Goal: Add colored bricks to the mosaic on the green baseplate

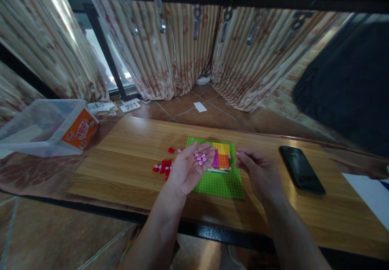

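Palm up, my left hand is cupped and holds several small pink toy bricks. It hovers over the left side of a green baseplate. On that plate are yellow bricks, orange bricks and purple bricks, partly hidden by my left fingers. My right hand is at the plate's right edge, thumb and fingertips pinched on one small pink brick. Left of my left hand lies a loose pile of red bricks with pink ones mixed in.
A black phone lies on the wooden table to the right, with white paper beyond it. At the far left stands a clear plastic bin with an orange label. Metal clips hang from a dark bar above.
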Available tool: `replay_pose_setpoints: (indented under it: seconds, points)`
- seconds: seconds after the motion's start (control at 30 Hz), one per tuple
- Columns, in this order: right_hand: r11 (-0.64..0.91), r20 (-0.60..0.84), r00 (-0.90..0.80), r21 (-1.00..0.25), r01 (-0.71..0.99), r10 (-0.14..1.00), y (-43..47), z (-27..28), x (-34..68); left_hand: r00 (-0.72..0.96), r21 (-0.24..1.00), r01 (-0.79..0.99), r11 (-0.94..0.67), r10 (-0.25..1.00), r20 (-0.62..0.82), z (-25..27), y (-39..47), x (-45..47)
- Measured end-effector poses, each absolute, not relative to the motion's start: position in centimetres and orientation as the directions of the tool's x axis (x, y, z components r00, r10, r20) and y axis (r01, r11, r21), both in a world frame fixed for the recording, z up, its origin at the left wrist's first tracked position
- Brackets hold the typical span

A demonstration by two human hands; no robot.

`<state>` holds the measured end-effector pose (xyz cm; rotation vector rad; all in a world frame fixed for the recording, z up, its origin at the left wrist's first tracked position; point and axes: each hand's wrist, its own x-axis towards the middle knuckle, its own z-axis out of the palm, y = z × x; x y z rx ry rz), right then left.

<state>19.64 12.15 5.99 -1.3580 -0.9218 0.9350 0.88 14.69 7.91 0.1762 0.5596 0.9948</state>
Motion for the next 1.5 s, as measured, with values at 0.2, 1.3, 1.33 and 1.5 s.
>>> replay_pose_setpoints:
  seconds: [0.2,1.3,1.33,1.5]
  points:
    - [-0.104,-0.059,0.297,-0.985,0.139,0.953,12.1,5.2,19.9,0.215,0.443,-0.773,0.455,0.844,-0.491,7.6,15.1,1.0]
    - [-0.014,0.034,0.330,-0.990,0.140,0.943,12.4,3.6,19.5,0.179,0.497,-0.740,0.453,0.845,-0.504,7.2,15.2,1.2]
    - [-0.029,-0.001,0.336,-0.996,0.079,0.942,12.4,3.6,19.4,0.178,0.498,-0.739,0.453,0.845,-0.505,7.2,15.2,1.2]
    - [-0.122,-0.198,0.275,-0.956,-0.268,0.941,12.3,3.6,19.2,0.173,0.503,-0.737,0.452,0.845,-0.506,7.1,15.2,1.3]
